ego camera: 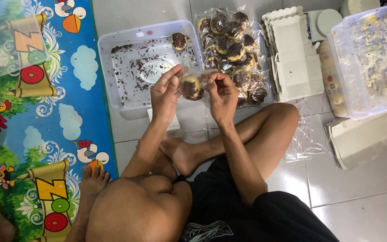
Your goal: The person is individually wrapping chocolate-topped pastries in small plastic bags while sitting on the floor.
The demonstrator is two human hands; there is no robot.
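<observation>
My left hand (165, 92) and my right hand (221, 94) together hold a round pastry in a clear plastic wrapper (192, 87), brown with chocolate sprinkles, above the near edge of a clear plastic tub (126, 101). The tub holds scattered sprinkles and one unwrapped pastry (178, 41) at its far side. To the right lies a pile of wrapped pastries (231, 45) on the floor tiles.
A stack of flat white cardboard boxes (292, 54) lies right of the pile. A large clear container with crumbs (372, 58) stands at far right, more flat boxes (363, 136) and loose plastic wrappers (307, 141) below it. A colourful play mat (45, 134) covers the left floor.
</observation>
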